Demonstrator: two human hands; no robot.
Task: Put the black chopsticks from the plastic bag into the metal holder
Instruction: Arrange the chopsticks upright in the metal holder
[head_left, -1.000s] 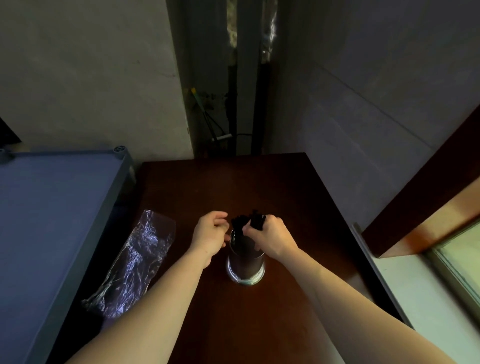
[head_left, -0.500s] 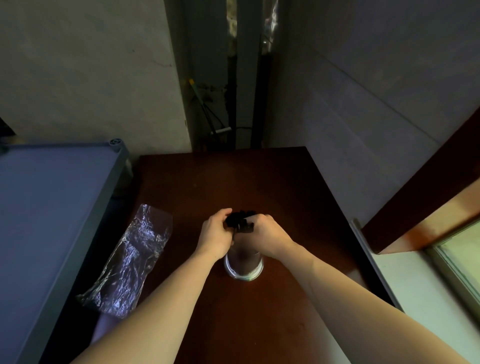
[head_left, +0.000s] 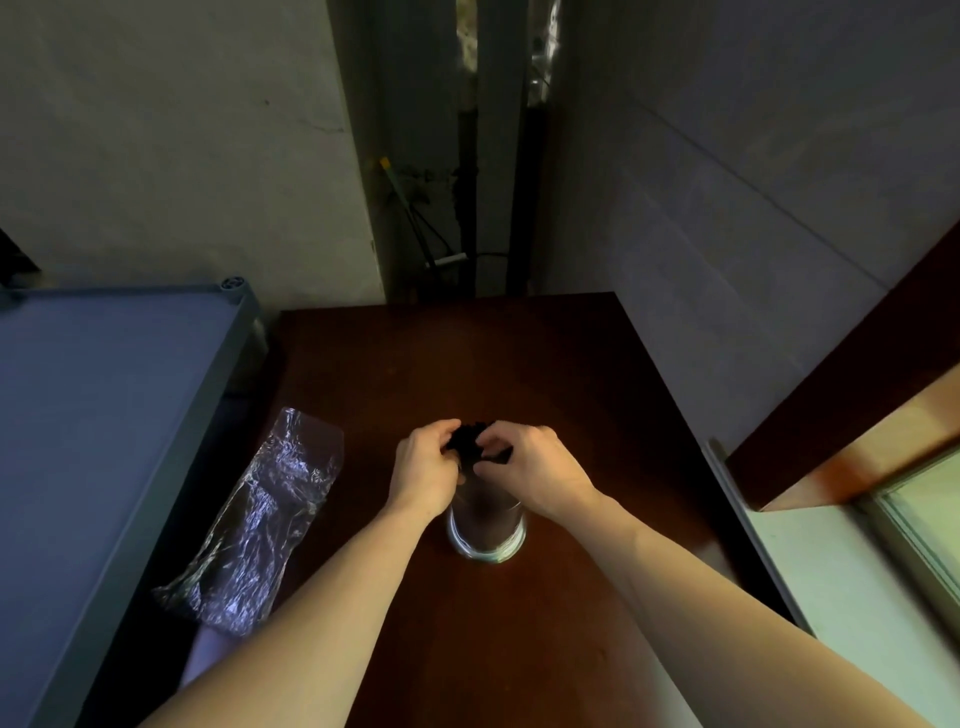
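Between your two hands, the black chopsticks (head_left: 470, 444) stand bunched together, their top ends showing dark above your knuckles while their lower lengths go down into the metal holder (head_left: 487, 532), which stands upright on the table (head_left: 415, 364) just below your wrists. Your left hand (head_left: 423, 475) is curled against the bundle from its own side, and your right hand (head_left: 530, 475) is closed over the tops from the other, fingers pinching the ends; both are clamped on the bundle, neither lying open. Off to the outside of your left forearm, well apart from the holder, the plastic bag (head_left: 260, 525) lies flat and crumpled on the table; whether any sticks are left inside it you cannot tell from the glare on the film. Judging by this, the transfer looks nearly finished: what seems left is to settle the bundle to the bottom and let go.
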